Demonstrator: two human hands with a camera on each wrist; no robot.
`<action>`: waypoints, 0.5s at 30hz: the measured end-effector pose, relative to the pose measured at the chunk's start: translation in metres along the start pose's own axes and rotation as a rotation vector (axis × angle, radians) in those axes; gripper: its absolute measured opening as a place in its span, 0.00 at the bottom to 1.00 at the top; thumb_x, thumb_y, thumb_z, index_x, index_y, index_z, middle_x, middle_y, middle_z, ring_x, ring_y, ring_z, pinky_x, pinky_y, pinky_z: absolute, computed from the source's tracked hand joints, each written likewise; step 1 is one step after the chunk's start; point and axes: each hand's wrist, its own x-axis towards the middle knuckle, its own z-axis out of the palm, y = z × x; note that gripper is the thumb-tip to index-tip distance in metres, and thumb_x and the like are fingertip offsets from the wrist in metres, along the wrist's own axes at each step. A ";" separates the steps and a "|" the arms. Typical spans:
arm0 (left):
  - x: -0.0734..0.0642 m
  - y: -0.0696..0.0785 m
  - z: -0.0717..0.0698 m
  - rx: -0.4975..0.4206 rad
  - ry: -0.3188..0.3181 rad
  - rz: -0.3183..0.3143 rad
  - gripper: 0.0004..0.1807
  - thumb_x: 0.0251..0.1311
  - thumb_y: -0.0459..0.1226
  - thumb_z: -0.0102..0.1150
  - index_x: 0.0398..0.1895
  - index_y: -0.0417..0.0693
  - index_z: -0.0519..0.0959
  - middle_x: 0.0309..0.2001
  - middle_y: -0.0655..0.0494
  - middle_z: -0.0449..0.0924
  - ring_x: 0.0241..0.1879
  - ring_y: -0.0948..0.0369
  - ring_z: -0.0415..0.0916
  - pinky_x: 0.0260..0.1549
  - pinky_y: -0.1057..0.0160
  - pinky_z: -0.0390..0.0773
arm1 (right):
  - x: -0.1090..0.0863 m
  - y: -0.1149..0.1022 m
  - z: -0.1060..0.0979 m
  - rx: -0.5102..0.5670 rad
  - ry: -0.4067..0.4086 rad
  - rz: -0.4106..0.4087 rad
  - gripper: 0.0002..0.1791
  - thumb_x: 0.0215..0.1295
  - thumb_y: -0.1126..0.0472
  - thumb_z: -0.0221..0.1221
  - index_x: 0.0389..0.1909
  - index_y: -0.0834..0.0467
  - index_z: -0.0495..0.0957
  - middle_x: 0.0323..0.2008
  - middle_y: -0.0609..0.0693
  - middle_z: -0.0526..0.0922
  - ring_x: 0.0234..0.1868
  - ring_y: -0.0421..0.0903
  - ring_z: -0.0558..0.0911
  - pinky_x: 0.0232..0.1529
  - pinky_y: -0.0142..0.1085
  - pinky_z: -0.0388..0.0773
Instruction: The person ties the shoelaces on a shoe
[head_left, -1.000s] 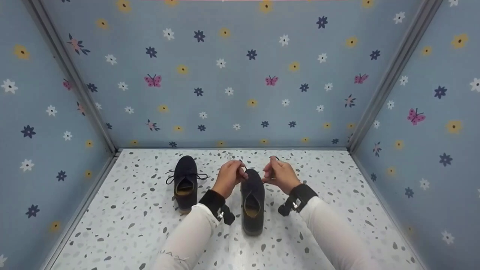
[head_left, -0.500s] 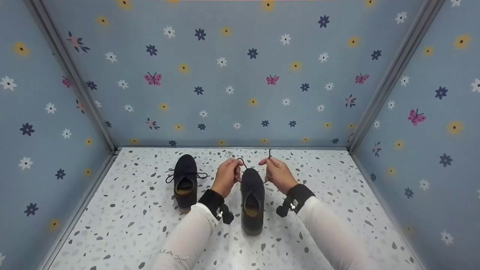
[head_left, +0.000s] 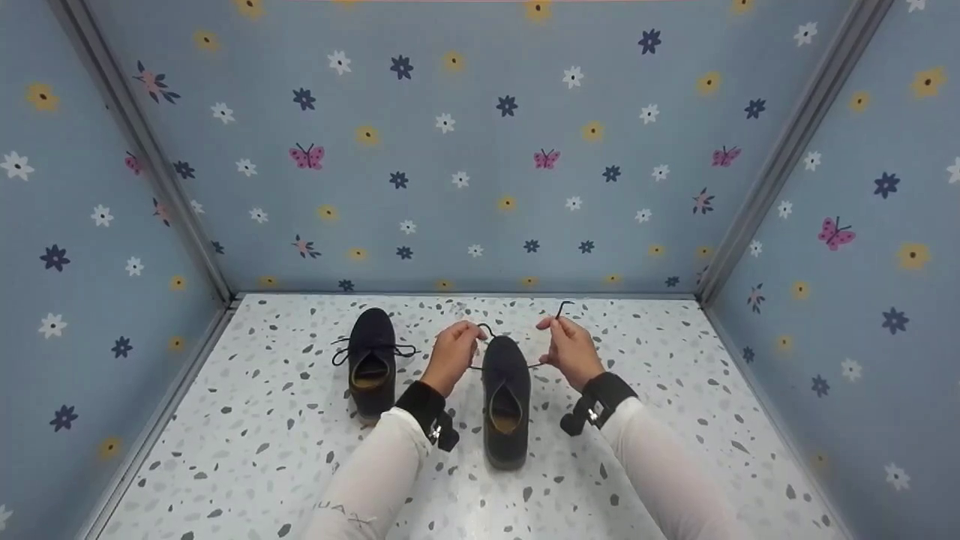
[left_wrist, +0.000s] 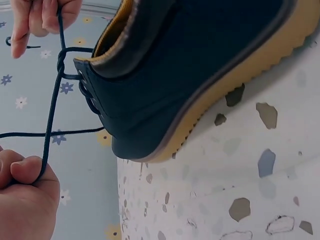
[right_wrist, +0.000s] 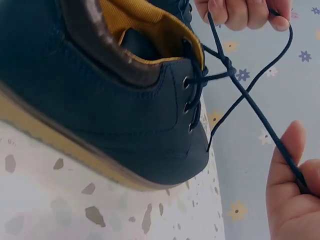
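A dark navy lace-up shoe [head_left: 506,401] stands on the speckled surface, toe pointing away, with a tan lining and tan sole. My left hand [head_left: 452,354] is at its left side and pinches one end of the shoelace [left_wrist: 52,112]. On the right, my right hand [head_left: 573,351] grips the other end, whose tip sticks up past the fingers. Between the hands the lace is drawn out, crossed and twisted once at the shoe's opening, as the right wrist view shows [right_wrist: 231,70]. A loose stretch of lace hangs in front of the toe.
A matching shoe [head_left: 371,360] with its lace tied in a bow stands to the left. The white speckled surface [head_left: 255,450] is bounded by blue flowered panels [head_left: 480,150] at the back and both sides, with grey corner rails [head_left: 780,150].
My hands have moved apart, the right one outward to the right, drawing the lace out to both sides of the shoe. The lace tip now stands above the right hand. Both shoes stay put.
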 end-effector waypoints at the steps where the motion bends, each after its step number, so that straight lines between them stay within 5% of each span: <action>1: 0.000 -0.001 -0.001 0.012 0.006 0.002 0.16 0.75 0.39 0.48 0.40 0.34 0.81 0.19 0.63 0.65 0.18 0.65 0.60 0.21 0.67 0.63 | 0.000 0.001 -0.001 -0.002 0.011 0.002 0.19 0.85 0.54 0.45 0.54 0.62 0.79 0.18 0.43 0.60 0.20 0.41 0.65 0.35 0.38 0.81; 15: -0.006 -0.007 -0.013 0.137 0.046 0.035 0.16 0.77 0.41 0.49 0.40 0.41 0.83 0.26 0.61 0.67 0.21 0.63 0.63 0.25 0.65 0.67 | 0.003 0.023 -0.014 -0.162 0.124 -0.031 0.18 0.85 0.54 0.45 0.51 0.58 0.83 0.14 0.42 0.62 0.15 0.40 0.67 0.25 0.33 0.73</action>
